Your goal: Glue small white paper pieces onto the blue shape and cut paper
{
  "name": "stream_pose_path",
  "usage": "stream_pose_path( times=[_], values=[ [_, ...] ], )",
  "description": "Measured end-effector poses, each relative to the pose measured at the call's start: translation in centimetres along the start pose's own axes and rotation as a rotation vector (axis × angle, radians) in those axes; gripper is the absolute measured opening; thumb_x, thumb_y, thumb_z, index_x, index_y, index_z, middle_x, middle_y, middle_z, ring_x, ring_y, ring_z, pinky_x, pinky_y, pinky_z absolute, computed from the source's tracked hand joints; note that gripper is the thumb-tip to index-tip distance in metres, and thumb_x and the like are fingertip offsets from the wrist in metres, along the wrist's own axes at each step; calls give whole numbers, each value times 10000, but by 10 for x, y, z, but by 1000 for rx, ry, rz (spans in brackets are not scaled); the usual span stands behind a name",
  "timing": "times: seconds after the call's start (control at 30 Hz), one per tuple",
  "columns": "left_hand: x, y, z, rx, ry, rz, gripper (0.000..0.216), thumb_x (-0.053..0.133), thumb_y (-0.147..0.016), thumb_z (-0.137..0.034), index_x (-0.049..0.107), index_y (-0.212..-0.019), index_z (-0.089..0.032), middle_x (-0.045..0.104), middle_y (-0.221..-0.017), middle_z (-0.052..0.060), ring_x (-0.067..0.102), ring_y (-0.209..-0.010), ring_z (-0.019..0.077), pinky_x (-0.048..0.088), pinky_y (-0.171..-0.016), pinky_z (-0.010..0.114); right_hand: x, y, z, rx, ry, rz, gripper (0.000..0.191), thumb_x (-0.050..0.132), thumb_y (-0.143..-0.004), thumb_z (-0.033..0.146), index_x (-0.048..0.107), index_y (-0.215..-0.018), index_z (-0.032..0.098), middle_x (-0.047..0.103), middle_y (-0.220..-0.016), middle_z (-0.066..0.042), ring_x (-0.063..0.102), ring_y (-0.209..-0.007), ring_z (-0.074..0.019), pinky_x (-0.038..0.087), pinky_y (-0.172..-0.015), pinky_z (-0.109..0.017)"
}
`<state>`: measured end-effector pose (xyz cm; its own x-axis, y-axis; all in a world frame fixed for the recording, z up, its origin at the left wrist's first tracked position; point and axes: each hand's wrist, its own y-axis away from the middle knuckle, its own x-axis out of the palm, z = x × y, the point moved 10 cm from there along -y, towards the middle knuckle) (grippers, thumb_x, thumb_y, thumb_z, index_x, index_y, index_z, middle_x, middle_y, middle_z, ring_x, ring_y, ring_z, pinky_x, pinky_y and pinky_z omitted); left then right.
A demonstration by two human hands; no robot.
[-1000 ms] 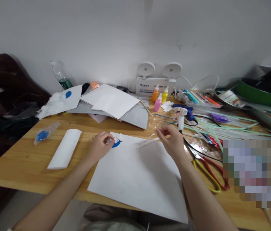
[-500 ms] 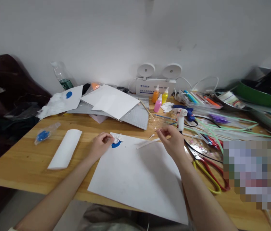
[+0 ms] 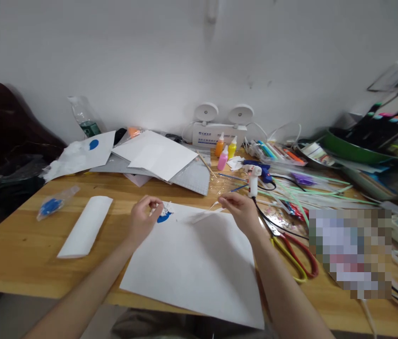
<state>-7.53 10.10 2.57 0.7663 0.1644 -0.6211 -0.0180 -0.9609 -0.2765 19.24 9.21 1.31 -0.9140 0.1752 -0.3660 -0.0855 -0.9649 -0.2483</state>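
Observation:
My left hand (image 3: 145,220) has its fingertips drawn together at the top left corner of a large white sheet of paper (image 3: 191,268). Right beside those fingertips lie a blue patch (image 3: 164,218) and a cluster of small white bits (image 3: 167,208); whether the fingers hold any is hidden. Over the sheet's top right edge, my right hand (image 3: 239,212) pinches a thin pale sliver (image 3: 214,205), too small to name. Beneath it a translucent white strip (image 3: 204,216) crosses the paper.
Left on the wooden table are a curved white paper piece (image 3: 86,228) and a bag with blue material (image 3: 52,205). Scissors (image 3: 292,254) and a glue gun (image 3: 254,176) with its cord are on the right. Paint bottles (image 3: 223,157) and stacked white sheets (image 3: 159,153) stand behind.
The whole view has shifted, with things now further left and slightly lower. My right fingertips have come nearer the thin pale sliver, now pinched. My left hand stays beside the blue patch.

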Motion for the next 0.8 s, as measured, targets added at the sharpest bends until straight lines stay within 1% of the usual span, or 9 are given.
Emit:
stream_pose_path(
  times=[0.07,0.13,0.23,0.33,0.4,0.47,0.57,0.67,0.8],
  values=[
    [9,4,-26,66,90,74,139,481,-756,-313,553,-763,-194,556,-770,17,514,-745,145,415,-709,274,12,8,16,-19,13,107,145,522,-768,274,620,-716,181,615,-643,-21,559,-572,-148,439,-546,-260],
    [30,14,-54,139,203,261,193,486,-763,-326,566,-894,-209,572,-898,41,519,-848,165,413,-762,292,27,24,39,-49,37,241,142,500,-785,232,624,-731,190,620,-639,-10,571,-572,-137,438,-546,-241],
    [62,40,-97,222,478,607,432,473,-767,-410,459,-1166,-246,490,-1189,63,431,-1086,213,351,-902,343,45,57,77,-118,8,418,141,495,-793,216,626,-742,205,631,-661,-1,580,-570,-120,447,-560,-225],
    [90,75,-121,135,742,950,588,460,-731,-528,420,-1224,-210,474,-1223,98,439,-1088,263,361,-885,399,48,84,94,-120,-20,525,179,505,-794,205,629,-667,185,627,-610,-6,575,-557,-110,450,-561,-211],
    [99,89,-131,81,850,1056,634,521,-701,-509,413,-1231,-177,536,-1136,116,492,-1016,264,392,-835,402,42,95,92,-59,-74,555,170,507,-798,212,649,-716,170,622,-613,-15,565,-514,-96,447,-505,-192],
    [104,96,-133,37,899,1079,594,589,-690,-414,439,-1207,-162,573,-1062,113,533,-939,234,410,-801,375,30,99,84,11,-151,540,158,519,-793,229,664,-792,166,628,-701,-36,561,-497,-84,452,-457,-181],
    [108,97,-128,-35,880,1054,468,642,-667,-284,535,-1103,-153,626,-911,88,566,-799,173,437,-717,307,4,97,72,49,-222,426,140,558,-766,241,679,-805,182,614,-809,-55,563,-532,-90,481,-457,-195],
    [109,94,-117,-72,748,1006,271,641,-659,-286,650,-882,-132,642,-709,59,539,-595,117,429,-579,245,-23,92,60,48,-198,277,105,595,-734,241,683,-767,195,602,-810,-56,561,-571,-109,489,-467,-217],
    [96,83,-110,-23,602,867,190,616,-677,-296,675,-754,-133,648,-697,58,547,-622,125,423,-604,234,-54,88,42,70,-21,78,90,619,-706,266,661,-703,186,609,-798,-61,558,-609,-136,467,-473,-231]
  ],
)
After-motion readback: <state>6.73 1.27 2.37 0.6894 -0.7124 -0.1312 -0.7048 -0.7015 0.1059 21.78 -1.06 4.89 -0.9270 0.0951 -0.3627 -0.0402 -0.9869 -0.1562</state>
